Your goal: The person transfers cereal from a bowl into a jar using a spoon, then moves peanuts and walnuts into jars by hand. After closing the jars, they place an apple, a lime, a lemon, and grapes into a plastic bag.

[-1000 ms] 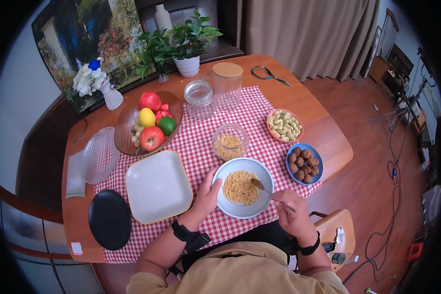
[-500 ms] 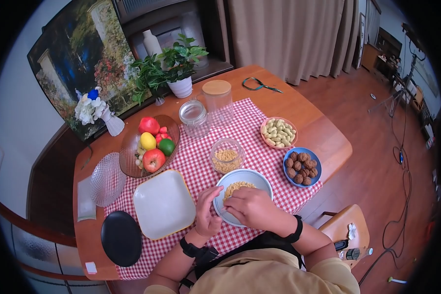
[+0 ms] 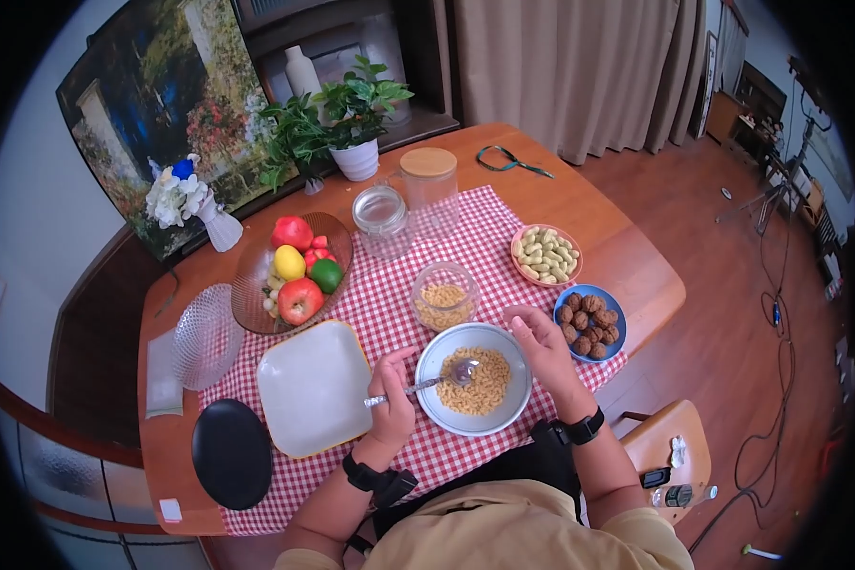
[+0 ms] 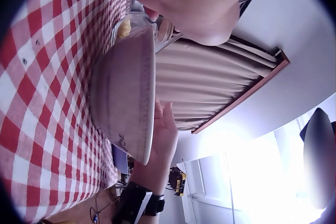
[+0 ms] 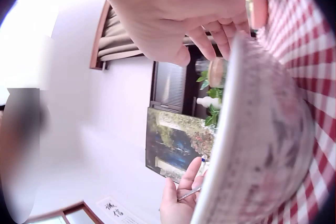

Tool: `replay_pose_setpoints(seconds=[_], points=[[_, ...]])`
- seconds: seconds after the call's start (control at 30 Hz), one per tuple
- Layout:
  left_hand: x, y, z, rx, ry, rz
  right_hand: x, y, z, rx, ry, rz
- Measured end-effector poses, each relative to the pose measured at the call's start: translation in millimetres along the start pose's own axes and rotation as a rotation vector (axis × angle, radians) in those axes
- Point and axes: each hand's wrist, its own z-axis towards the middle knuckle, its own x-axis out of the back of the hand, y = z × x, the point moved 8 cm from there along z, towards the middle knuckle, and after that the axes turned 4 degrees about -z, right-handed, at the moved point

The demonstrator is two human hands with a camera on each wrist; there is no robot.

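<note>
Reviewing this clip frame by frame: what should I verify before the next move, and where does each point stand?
1. Left hand has the spoon: ok, by the handle.
2. Spoon's head inside the white bowl: ok, over the small yellowish pieces.
3. White bowl upright on the checked cloth: ok.
4. Right hand bracing the bowl: cannot tell; it is open beside the rim, contact unclear.
5. White bowl clear of the small glass bowl: cannot tell; they are very close.
6. Square dish free of food: ok, nothing seen in it.
</note>
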Motion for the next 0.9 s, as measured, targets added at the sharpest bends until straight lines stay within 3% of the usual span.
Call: replay_pose_setpoints(seconds=[0.03, 0.07, 0.1, 0.17, 0.23, 0.3, 0.47, 0.53, 0.73, 0.83, 0.9], points=[[2.1, -12.2, -3.2, 0.175, 0.014, -0.046, -8.3, 20.0, -0.9, -0.121, -0.075, 0.273], [-0.5, -9.8, 1.0, 0.046, -0.012, -0.076, -19.1, 36.1, -4.1, -0.242, -0.148, 0.547], [-0.6, -13.8, -1.7, 0.051, -0.013, -0.075, -22.4, 45.6, -5.5, -0.248, -0.148, 0.547], [-6.6, -11.4, -3.6, 0.077, -0.072, -0.055, -40.5, 54.1, -10.5, -0.348, -0.238, 0.859], [-6.3, -13.2, -3.9, 0.095, -0.06, -0.094, -39.7, 51.3, -11.2, -0.351, -0.24, 0.882], [-9.7, -21.1, -3.7, 0.274, -0.014, -0.228, -37.8, 46.2, -13.4, -0.352, -0.233, 0.905], [-11.3, -16.8, -3.9, 0.241, -0.008, -0.199, -37.7, 43.2, -13.6, -0.31, -0.248, 0.848], [-6.0, -25.2, -5.7, 0.316, -0.017, -0.18, -37.6, 43.7, -13.5, -0.315, -0.246, 0.854], [8.6, -11.8, -5.0, 0.183, 0.129, -0.237, -36.8, 48.5, -14.0, -0.312, -0.232, 0.841], [5.9, -2.4, -1.4, 0.112, 0.065, -0.116, -36.7, 46.1, -14.4, -0.321, -0.227, 0.822], [2.5, -9.4, -1.1, 0.171, 0.022, -0.161, -37.2, 45.8, -14.2, -0.33, -0.224, 0.818]])
